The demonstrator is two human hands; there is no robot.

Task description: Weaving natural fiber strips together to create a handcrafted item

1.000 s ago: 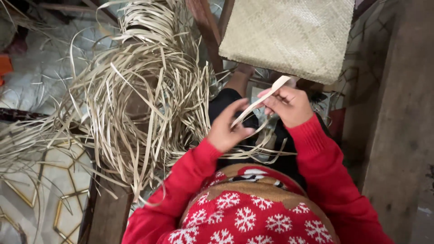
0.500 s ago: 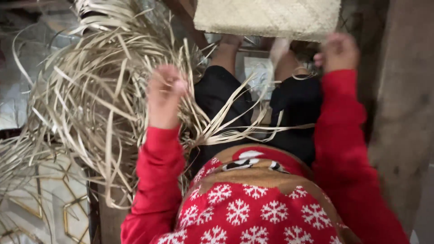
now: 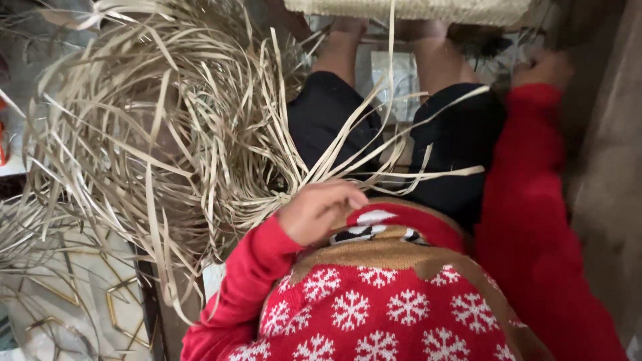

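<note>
Strips are being gripped by the left hand beside the unwoven heap; the right hand is blurred, grip unclear.

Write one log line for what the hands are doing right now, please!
left hand: closed on strips near lap | right hand: blurred, raised by mat edge, grip unclear | strips fan out leftward

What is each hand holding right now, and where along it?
The left hand is closed where the dried leaf strips gather near the lap. The right hand is blurred near the woven mat; its hold cannot be told.
</note>
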